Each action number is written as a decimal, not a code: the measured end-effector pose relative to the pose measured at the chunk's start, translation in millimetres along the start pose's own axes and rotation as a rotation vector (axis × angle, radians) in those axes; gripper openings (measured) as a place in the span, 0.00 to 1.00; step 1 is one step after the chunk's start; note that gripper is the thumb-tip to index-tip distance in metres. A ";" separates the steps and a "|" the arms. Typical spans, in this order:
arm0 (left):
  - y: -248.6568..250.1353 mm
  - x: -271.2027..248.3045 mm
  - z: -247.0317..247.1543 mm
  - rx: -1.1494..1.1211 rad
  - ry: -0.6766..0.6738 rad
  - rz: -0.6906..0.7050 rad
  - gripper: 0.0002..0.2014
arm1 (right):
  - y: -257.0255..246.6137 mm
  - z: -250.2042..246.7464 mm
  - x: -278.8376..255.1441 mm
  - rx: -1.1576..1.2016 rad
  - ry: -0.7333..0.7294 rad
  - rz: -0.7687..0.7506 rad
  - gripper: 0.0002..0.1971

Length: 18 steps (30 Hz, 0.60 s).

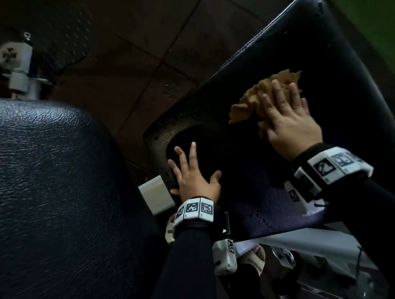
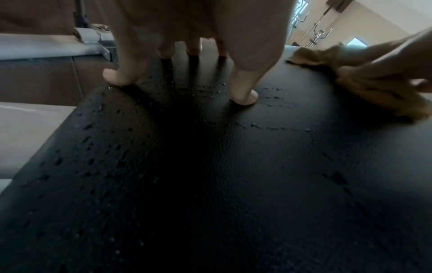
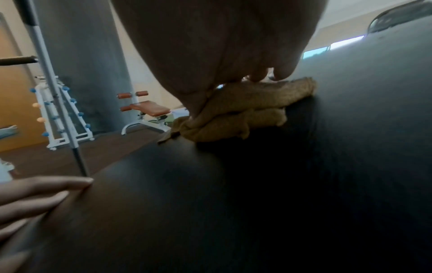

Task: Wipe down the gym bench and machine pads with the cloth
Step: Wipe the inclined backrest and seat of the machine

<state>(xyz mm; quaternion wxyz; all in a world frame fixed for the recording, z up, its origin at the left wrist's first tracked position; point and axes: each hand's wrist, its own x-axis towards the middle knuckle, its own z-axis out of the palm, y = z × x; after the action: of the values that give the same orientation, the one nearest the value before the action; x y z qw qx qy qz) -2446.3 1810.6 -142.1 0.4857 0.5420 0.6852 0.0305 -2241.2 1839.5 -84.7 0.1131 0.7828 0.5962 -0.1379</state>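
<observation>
A tan cloth (image 1: 248, 105) lies bunched on the black seat pad (image 1: 328, 62). My right hand (image 1: 282, 106) presses it down with straight fingers. In the right wrist view the cloth (image 3: 245, 118) folds up under my palm (image 3: 222, 46). My left hand (image 1: 194, 174) rests flat with spread fingers on the pad's near left corner and holds nothing. The left wrist view shows its fingertips (image 2: 243, 97) on the wet, dotted pad surface (image 2: 233, 184), with the cloth (image 2: 311, 57) at the right. A large black back pad (image 1: 37, 190) fills the left side.
A grey metal bracket with a bolt (image 1: 18, 68) sits above the back pad. A white frame tube (image 1: 156, 194) shows between the two pads. Dark floor tiles (image 1: 144, 45) lie beyond. An orange bench (image 3: 149, 109) and a white rack (image 3: 63, 114) stand far off.
</observation>
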 end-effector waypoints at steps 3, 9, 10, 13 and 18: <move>1.0 -0.4 0.2 -0.001 0.001 -0.002 0.46 | 5.6 -17.4 28.3 0.035 0.015 0.055 0.31; -0.7 0.1 0.4 -0.007 0.007 0.006 0.46 | -41.4 -31.1 93.1 0.072 -0.016 0.028 0.30; -1.1 0.4 0.4 -0.003 0.011 0.006 0.46 | -53.6 -27.7 94.6 0.062 -0.035 -0.004 0.30; -2.1 2.2 0.2 0.014 0.018 0.004 0.46 | -79.7 -6.8 73.2 0.015 -0.074 -0.126 0.31; -3.1 2.4 2.3 0.015 0.038 0.002 0.46 | -51.2 14.3 8.7 -0.015 -0.036 -0.186 0.31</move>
<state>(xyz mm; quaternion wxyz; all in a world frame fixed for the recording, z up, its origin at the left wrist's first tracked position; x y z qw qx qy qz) -2446.8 1810.0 -146.5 0.4685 0.5456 0.6939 0.0358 -2289.5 1856.0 -101.8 0.1162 0.7207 0.6651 -0.1573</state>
